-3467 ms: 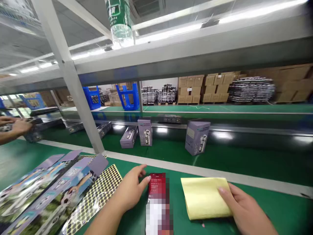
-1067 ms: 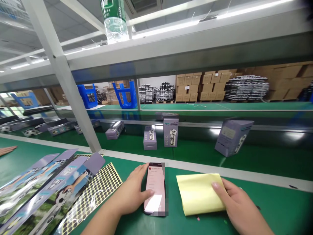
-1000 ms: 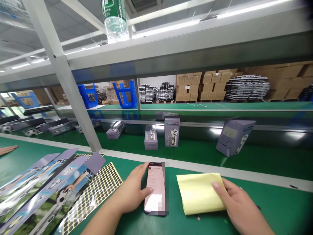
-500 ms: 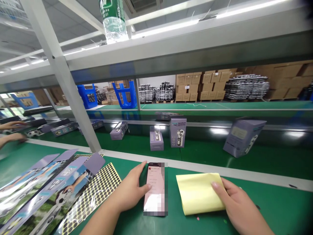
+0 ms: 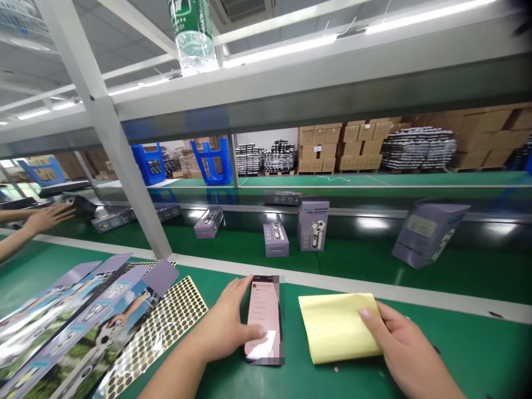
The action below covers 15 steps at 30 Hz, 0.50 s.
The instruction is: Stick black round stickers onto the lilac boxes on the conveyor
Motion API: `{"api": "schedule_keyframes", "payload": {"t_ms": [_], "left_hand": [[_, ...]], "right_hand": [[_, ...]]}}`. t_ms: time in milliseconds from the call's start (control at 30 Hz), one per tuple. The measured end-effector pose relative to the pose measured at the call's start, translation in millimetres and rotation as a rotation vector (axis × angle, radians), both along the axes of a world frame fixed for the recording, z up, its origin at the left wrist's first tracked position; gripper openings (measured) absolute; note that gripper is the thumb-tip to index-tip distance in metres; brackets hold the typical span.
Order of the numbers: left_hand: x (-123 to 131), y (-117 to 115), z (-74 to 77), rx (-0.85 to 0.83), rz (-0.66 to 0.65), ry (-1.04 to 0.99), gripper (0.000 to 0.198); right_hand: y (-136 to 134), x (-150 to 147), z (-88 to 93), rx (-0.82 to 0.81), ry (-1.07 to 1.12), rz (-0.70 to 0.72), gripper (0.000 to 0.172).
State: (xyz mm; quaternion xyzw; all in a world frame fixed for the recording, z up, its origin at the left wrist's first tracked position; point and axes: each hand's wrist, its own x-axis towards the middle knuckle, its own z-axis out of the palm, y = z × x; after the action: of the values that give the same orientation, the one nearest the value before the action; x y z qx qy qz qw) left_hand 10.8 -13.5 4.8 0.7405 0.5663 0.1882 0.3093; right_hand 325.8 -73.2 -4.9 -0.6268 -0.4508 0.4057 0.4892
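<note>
A smartphone [image 5: 266, 310] with a lit pinkish screen is near the middle of the green work surface, its right side partly pixelated. My left hand [image 5: 226, 321] grips its left side, thumb across the lower screen and fingers along the upper left edge. To the right, a folded sheet of yellow paper [image 5: 336, 330] is pinched in my right hand [image 5: 394, 338], thumb on top and the other fingers mostly hidden behind. Left of my left hand lies a sheet of round dark stickers [image 5: 166, 316], partly under flat printed purple cartons [image 5: 112, 332].
Beyond a pale rail, purple boxes [image 5: 313, 227] stand and lie on a shiny green conveyor [image 5: 353, 249]. A slanted metal post [image 5: 124, 155] rises at left. A shelf beam [image 5: 291, 77] crosses overhead, holding a bottle [image 5: 193, 39]. Another person's hand [image 5: 50, 216] is at far left.
My left thumb has slid right, farther over the phone screen. The boxes on the conveyor have shifted right. At far left, the other person's hand now reaches to a dark item. My right hand stays put.
</note>
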Motion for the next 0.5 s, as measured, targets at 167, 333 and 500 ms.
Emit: {"api": "schedule_keyframes", "payload": {"t_ms": [167, 333, 500], "left_hand": [[0.4, 0.9, -5.4, 0.053, 0.02, 0.026, 0.075], [2.7, 8.0, -10.3, 0.143, 0.093, 0.03, 0.059], [3.4, 9.7, -12.7, 0.112, 0.126, -0.024, 0.055]], "right_hand": [[0.7, 0.6, -1.5, -0.013, 0.036, 0.025, 0.052], [1.4, 1.7, -3.8, -0.006, 0.03, 0.018, 0.051], [2.5, 6.9, -7.8, -0.01, -0.002, 0.061, 0.055]]}}
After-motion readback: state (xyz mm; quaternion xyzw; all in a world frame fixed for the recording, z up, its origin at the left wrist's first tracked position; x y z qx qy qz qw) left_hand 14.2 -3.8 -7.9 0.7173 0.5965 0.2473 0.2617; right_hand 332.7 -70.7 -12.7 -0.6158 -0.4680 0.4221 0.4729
